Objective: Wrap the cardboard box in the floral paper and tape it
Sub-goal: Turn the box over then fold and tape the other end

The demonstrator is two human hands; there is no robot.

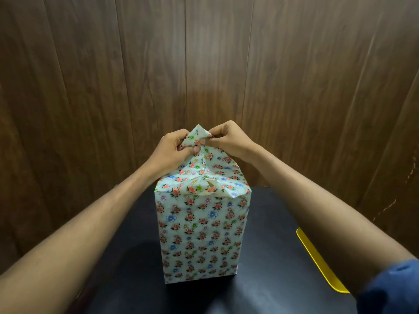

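A tall box [200,236] stands upright on the black table [267,257], covered all round in white floral paper, so no cardboard shows. At its top the far paper flap [199,141] rises to a point with its white underside showing. My left hand [173,152] pinches the flap's left side. From the right, my right hand [229,141] pinches the same flap, and the two thumbs nearly meet. The near top flaps [204,185] lie folded down over the box's top with a small gap between them. No tape is in view.
A flat yellow object [317,259] lies at the table's right edge, partly under my right forearm. A dark wood-panelled wall [204,64] stands close behind the table. A blue sleeve [392,288] shows at the bottom right.
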